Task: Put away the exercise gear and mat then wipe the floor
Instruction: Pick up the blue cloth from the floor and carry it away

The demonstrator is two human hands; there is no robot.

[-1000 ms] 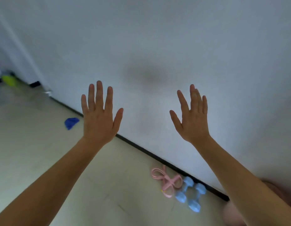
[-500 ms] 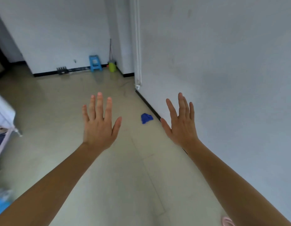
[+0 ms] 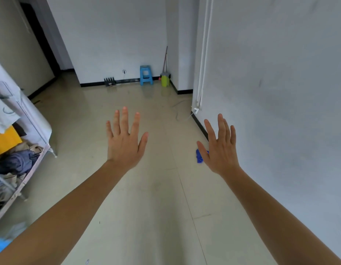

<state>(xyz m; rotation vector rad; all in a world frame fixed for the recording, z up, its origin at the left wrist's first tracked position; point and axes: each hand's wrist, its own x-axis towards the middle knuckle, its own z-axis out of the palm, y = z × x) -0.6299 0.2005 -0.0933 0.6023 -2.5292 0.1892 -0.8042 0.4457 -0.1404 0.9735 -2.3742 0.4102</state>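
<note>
Hiding part of blue cloth [image 3: 199, 157]: right hand [image 3: 221, 150].

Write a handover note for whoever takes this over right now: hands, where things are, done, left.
Left hand: open, fingers spread, holding nothing, raised over the floor.
Right hand: open, empty, raised near the right wall.
Blue cloth: on the floor by the right wall's baseboard, partly hidden behind the right hand.
Far wall: blue stool, green bucket with a stick handle beside it.
Left: rack with clothes.
No exercise gear or mat in view, so put-away status cannot be judged from here.
Left: likely pick up the cloth and wipe the floor; no wiping is under way.
</note>
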